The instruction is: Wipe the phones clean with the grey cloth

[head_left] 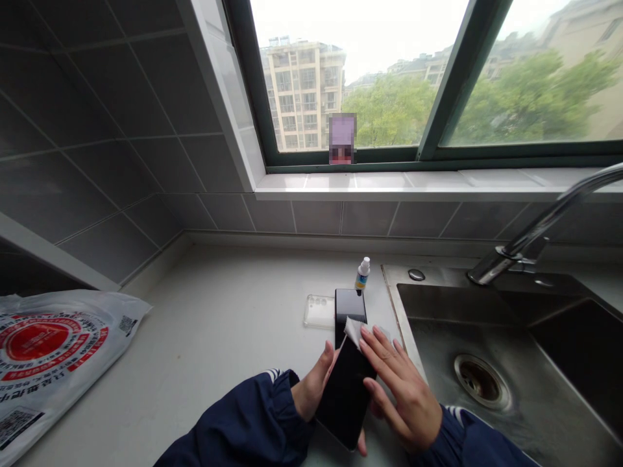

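My left hand (311, 390) is wrapped round a black smartphone (344, 395), its thumb along the near edge and a fingertip showing at the bottom. The phone is tilted, dark screen up. Across its upper end my right hand (405, 397) presses a small grey cleaning cloth (354, 329) with outstretched fingers; part of the cloth is hidden beneath them. Just beyond, another dark phone (349, 302) lies on the counter, partly covered by the held one. A clear phone case (318, 312) lies to its left. Behind stands a small white spray bottle (362, 275) with a blue and yellow label.
To the right is a steel sink (438, 324) with a drain (481, 381) and a chrome faucet (516, 250). A white plastic bag (63, 353) with red print lies on the counter (228, 324) at left. A window (389, 78) is ahead.
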Demonstrator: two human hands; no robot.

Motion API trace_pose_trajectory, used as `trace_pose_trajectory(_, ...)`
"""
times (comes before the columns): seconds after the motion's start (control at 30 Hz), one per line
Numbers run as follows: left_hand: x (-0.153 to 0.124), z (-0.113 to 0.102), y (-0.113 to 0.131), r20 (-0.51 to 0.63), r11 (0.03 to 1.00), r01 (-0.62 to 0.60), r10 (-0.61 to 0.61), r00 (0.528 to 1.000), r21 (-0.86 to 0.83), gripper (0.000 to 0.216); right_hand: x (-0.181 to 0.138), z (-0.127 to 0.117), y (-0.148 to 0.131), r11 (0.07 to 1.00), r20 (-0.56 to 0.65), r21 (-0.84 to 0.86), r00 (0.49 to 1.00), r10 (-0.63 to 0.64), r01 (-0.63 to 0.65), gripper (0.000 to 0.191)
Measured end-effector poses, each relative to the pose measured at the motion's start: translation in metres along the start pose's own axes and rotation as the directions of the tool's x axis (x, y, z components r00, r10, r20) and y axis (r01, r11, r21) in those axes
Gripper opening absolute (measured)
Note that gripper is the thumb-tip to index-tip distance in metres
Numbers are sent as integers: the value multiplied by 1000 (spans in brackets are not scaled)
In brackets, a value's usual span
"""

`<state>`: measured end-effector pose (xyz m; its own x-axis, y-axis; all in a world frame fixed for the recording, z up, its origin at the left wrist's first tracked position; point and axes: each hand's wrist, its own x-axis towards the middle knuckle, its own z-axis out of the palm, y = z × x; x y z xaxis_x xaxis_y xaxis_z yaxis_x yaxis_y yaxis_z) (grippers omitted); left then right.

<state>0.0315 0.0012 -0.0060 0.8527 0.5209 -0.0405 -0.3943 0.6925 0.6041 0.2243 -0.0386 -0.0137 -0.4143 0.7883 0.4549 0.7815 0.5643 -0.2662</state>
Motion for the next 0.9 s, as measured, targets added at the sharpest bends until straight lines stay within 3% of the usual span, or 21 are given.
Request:
trace_pose_trajectory(0.17,-3,2,1,-80,979,-100,116,990,179,71,1,0,-5,998,-4,-60,1000,25,-26,62)
trace_pose_trajectory(0.3,-3,0,1,-90,966,-109,133,987,232,71,3,-1,-11,993,24,-121,1000,-12,15,67)
trace_pose_trajectory(0.43,1,1,2,-54,981,-130,139,989,144,77,7,-3,-19,989,94,-113,992,-86,97,68)
trace_pose_trajectory(0.6,2,-6,-3,-73,987,-130,123,990,-97,84,9,-5,-34,992,96,-3,988,-124,125,63)
trace_pose_trajectory(0.77,0,-18,-12,-156,968,-107,72,985,-229,84,10,-5,-43,983,72,9,980,-183,183,59)
trace_pose_trajectory(0.9,-1,-9,-5,-297,965,-129,57,953,-229,84,13,-7,-42,940,77,-49,939,-334,338,59)
